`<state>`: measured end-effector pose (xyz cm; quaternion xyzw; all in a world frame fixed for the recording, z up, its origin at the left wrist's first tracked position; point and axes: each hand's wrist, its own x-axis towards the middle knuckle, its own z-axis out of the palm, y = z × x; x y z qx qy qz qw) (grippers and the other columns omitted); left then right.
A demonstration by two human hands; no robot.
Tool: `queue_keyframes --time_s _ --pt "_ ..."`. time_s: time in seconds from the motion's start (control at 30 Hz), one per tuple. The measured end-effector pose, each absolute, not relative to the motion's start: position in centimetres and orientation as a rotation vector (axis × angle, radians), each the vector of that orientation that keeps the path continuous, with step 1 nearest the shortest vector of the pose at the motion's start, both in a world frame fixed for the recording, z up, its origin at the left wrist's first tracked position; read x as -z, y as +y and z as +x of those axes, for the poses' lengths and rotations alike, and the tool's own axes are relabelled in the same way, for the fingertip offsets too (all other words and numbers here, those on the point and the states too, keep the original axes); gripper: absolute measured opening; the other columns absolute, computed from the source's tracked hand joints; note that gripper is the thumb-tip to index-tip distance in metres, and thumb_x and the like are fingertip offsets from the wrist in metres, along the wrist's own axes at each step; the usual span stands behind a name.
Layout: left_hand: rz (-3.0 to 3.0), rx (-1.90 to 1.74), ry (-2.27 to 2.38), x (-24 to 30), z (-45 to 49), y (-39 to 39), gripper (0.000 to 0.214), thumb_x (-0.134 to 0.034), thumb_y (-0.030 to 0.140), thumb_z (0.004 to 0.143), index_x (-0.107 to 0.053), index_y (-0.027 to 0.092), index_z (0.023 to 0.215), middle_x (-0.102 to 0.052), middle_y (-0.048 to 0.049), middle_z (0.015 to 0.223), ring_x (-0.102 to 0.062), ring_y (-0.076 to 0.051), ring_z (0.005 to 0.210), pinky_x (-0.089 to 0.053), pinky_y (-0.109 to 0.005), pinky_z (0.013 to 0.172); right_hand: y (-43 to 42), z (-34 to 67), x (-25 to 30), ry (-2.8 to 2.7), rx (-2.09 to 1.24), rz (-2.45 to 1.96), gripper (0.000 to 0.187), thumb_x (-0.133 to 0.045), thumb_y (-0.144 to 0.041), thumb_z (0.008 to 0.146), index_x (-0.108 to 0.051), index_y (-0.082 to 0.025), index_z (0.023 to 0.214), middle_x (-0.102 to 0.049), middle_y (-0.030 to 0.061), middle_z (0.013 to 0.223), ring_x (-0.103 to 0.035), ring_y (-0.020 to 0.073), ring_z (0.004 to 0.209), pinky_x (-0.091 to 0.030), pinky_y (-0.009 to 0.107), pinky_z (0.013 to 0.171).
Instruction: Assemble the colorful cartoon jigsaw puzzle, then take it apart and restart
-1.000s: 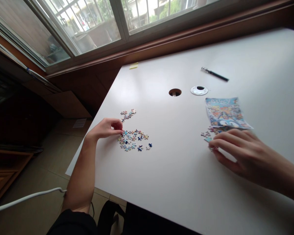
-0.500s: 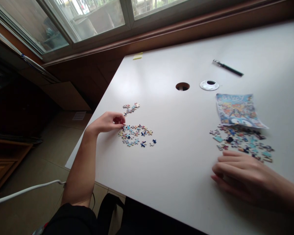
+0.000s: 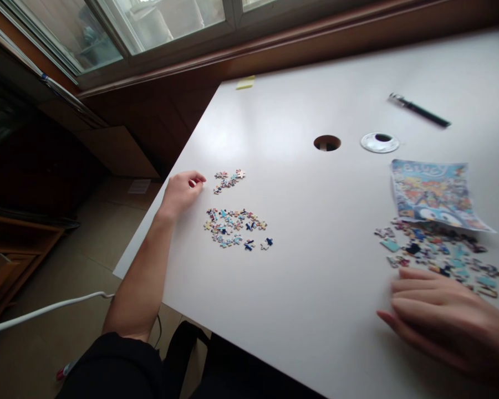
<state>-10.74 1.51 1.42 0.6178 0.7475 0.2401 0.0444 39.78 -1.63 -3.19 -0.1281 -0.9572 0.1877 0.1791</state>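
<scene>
White cable (image 3: 45,313) runs over the floor at far left, below the table edge. Left forearm comes up from the bottom onto the white table (image 3: 316,266). Left hand (image 3: 183,189) rests near the table's left edge, fingers curled in loosely, thumb and forefinger tips close together. Cannot tell if a piece is pinched between them, too small. Just right of its fingertips: small cluster of puzzle pieces (image 3: 228,179), not touching the hand. Below that, nearer the person: larger scatter of pieces (image 3: 236,227), loose and flat on the table, apart from the hand. Yellow sticky note (image 3: 245,83) at the table's far edge, by the wooden sill. Mid-table: round cable hole (image 3: 326,143), uncovered; its silver cap (image 3: 380,142) lies just beside it to the right. Black pen (image 3: 419,111) farther back right, lying diagonally. Printed puzzle picture (image 3: 434,193) flat on the table right of the cap, colourful cartoon print. Right-side pile of pieces (image 3: 436,252) spread along the picture's near edge, some touching or overlapping it. Right hand (image 3: 444,324) at lower right, palm down, fingers stretched flat and slightly apart, pointing left, holding nothing. It sits just on the near side of the pile, topmost finger close to the nearest pieces, contact unclear.
</scene>
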Motion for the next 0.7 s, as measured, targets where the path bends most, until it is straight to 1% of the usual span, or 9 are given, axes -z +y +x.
queue_keyframes --time_s 0.2,0.3,0.4,0.47,0.57,0.67,0.7 --pt "1.822 -0.894 2.317 -1.1 -9.8 1.7 0.02 -0.063 0.024 0.082 -0.08 0.02 0.094 -0.075 -0.0033 0.082 -0.063 -0.017 0.069 -0.05 -0.027 0.07 -1.7 40.8 3.7 -2.75 -0.676 -0.331 0.03 -0.06 -0.005 0.077 -0.037 -0.025 0.073 -0.049 -0.0019 0.063 -0.052 0.0182 0.054 -0.049 0.041 0.064" --pt "1.845 -0.849 2.279 -1.1 -9.3 1.6 0.018 -0.067 0.029 0.082 -0.079 0.021 0.092 -0.075 -0.0033 0.082 -0.062 -0.017 0.069 -0.05 -0.028 0.069 -1.7 40.8 3.4 -2.761 -0.76 -0.379 0.031 -0.06 -0.007 0.074 -0.035 -0.025 0.074 -0.05 -0.0014 0.064 -0.053 0.0201 0.055 -0.05 0.043 0.064" --pt "1.903 -0.735 2.198 -1.1 -8.8 1.4 0.023 -0.072 0.035 0.081 -0.078 0.021 0.097 -0.074 -0.0036 0.085 -0.064 -0.018 0.072 -0.051 -0.028 0.07 -1.7 40.6 3.0 -2.749 -0.794 -0.377 0.033 -0.06 -0.006 0.072 -0.033 -0.025 0.074 -0.05 -0.0014 0.063 -0.052 0.02 0.055 -0.048 0.043 0.062" --pt "1.975 -0.691 2.139 -1.1 -8.7 1.4 0.026 -0.073 0.037 0.081 -0.078 0.021 0.101 -0.073 -0.0045 0.089 -0.065 -0.017 0.073 -0.051 -0.029 0.071 -1.7 40.4 2.9 -2.729 -0.784 -0.377 0.033 -0.06 -0.005 0.071 -0.033 -0.024 0.073 -0.05 -0.0016 0.063 -0.052 0.0196 0.054 -0.048 0.042 0.062" --pt "2.021 -0.692 2.086 -1.0 -8.8 1.3 0.026 -0.073 0.04 0.082 -0.08 0.021 0.099 -0.073 -0.0055 0.093 -0.065 -0.016 0.072 -0.052 -0.028 0.07 -1.7 40.2 2.7 -2.707 -0.74 -0.393 0.03 -0.058 -0.005 0.074 -0.036 -0.024 0.073 -0.051 -0.0021 0.062 -0.053 0.0188 0.055 -0.05 0.041 0.067" --pt "1.971 -0.7 2.08 -1.0 -8.9 1.2 0.024 -0.074 0.039 0.081 -0.081 0.022 0.096 -0.075 -0.0038 0.088 -0.066 -0.016 0.07 -0.052 -0.028 0.068 -1.7 39.7 2.1 -2.712 -0.681 -0.375 0.027 -0.055 -0.005 0.077 -0.038 -0.024 0.071 -0.052 -0.0025 0.061 -0.052 0.0176 0.054 -0.051 0.04 0.069" --pt "1.949 -0.709 2.088 -1.0 -9.0 1.2 0.022 -0.073 0.038 0.081 -0.081 0.023 0.095 -0.076 -0.0029 0.085 -0.066 -0.016 0.07 -0.052 -0.028 0.068 -1.6 39.5 1.8 -2.702 -0.605 -0.379 0.026 -0.054 -0.006 0.078 -0.038 -0.024 0.07 -0.051 -0.0026 0.059 -0.051 0.0173 0.052 -0.051 0.039 0.068"
